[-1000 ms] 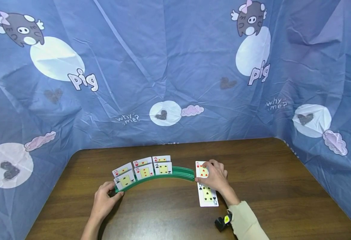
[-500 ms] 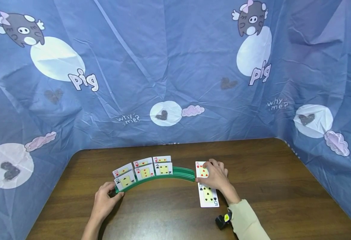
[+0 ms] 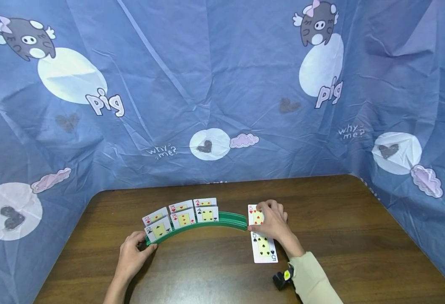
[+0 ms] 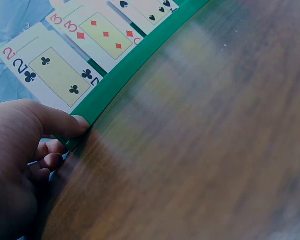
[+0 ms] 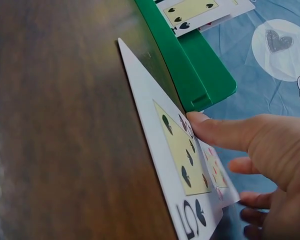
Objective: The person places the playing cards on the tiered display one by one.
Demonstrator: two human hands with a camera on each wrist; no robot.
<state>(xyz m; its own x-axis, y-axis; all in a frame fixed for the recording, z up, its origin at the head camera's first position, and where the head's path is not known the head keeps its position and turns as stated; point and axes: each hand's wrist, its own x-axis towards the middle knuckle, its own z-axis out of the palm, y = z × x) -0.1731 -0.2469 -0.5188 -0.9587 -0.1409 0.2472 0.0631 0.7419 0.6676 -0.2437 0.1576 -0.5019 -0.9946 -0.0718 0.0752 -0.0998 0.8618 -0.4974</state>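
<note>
A curved green card holder (image 3: 231, 220) holds two tiers of playing cards. Its front row has the two of clubs (image 3: 159, 230), three of diamonds (image 3: 183, 219) and four of spades (image 3: 208, 214); red cards stand behind. At the holder's left end, my left hand (image 3: 132, 253) grips it, thumb (image 4: 80, 123) at the front and fingers behind. Beyond the right end lie the five of hearts (image 3: 255, 216) and, nearer me, the five of spades (image 3: 263, 249). My right hand (image 3: 271, 221) pinches the five of hearts, covering part of it; its thumb (image 5: 199, 120) is close beside the holder's end.
A brown wooden table (image 3: 207, 278) carries everything, its rounded far corners against a blue cloth backdrop (image 3: 207, 84) printed with pigs. A small black device (image 3: 282, 279) sits at my right wrist by the beige sleeve (image 3: 313, 276).
</note>
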